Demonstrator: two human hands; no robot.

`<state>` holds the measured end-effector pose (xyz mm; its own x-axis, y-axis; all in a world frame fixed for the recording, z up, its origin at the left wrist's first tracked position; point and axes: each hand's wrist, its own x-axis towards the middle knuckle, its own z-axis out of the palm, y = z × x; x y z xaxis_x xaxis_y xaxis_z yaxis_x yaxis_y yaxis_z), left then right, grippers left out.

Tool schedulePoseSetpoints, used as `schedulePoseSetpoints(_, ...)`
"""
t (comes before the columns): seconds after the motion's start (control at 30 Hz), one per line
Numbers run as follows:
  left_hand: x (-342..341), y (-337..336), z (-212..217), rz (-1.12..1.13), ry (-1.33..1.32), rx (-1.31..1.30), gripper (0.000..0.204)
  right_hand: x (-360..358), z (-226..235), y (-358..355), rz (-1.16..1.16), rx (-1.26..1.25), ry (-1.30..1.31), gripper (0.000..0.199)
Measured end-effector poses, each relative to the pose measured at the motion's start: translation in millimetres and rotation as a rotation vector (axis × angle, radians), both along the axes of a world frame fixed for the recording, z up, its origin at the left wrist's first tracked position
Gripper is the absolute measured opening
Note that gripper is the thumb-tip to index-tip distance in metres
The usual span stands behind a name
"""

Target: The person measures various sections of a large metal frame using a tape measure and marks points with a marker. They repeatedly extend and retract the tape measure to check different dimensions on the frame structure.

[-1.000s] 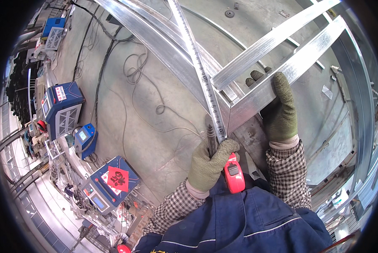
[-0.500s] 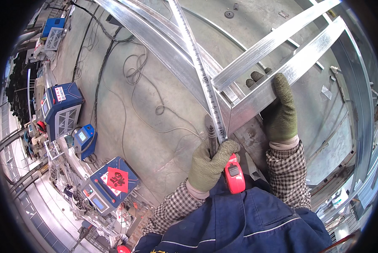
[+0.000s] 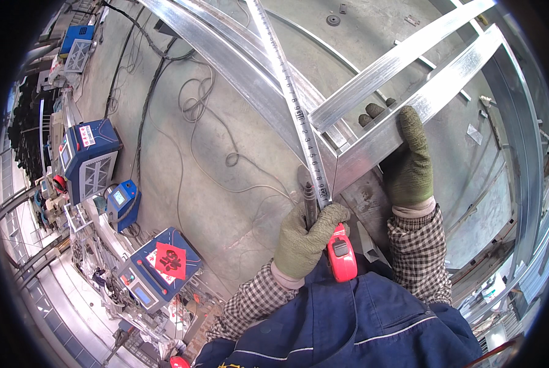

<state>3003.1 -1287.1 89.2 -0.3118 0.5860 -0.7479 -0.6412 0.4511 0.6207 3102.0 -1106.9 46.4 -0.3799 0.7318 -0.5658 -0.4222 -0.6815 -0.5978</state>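
Left hand (image 3: 305,239), in a green knit glove, is closed in a firm grip around the red tape measure case (image 3: 342,257) together with a dark marker (image 3: 309,202), held just below the corner of the galvanised steel frame (image 3: 348,159). The tape blade (image 3: 286,86) runs from the case up along a long frame rail; thin and springy, it likely buckles if unsupported, so the case is the sound place to hold. Right hand (image 3: 409,159) wraps a cross tube (image 3: 434,92), fingers curled over its far edge; the tube looks stiff, smooth and fairly light. Both forearms rise from the lower edge, wrists nearly straight. Welding machines (image 3: 90,156) stand on the floor at left.
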Motion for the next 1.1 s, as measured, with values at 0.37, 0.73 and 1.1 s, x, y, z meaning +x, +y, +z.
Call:
schedulePoseSetpoints(0.37, -2, 0, -1, -0.029, -0.037, 0.003, 0.021, 0, 0, -1, -0.019, -0.007, 0.001, 0.06)
schedulePoseSetpoints(0.73, -1, -7, -5, -0.125, 0.242, 0.148, 0.015, 2, -2, -2, 0.002, 0.058, 0.026, 0.055)
schedulePoseSetpoints(1.1, 1, -9, -33, -0.099, 0.15, 0.127, 0.025, 8, -30, -1, 0.004, 0.134, 0.089, 0.056)
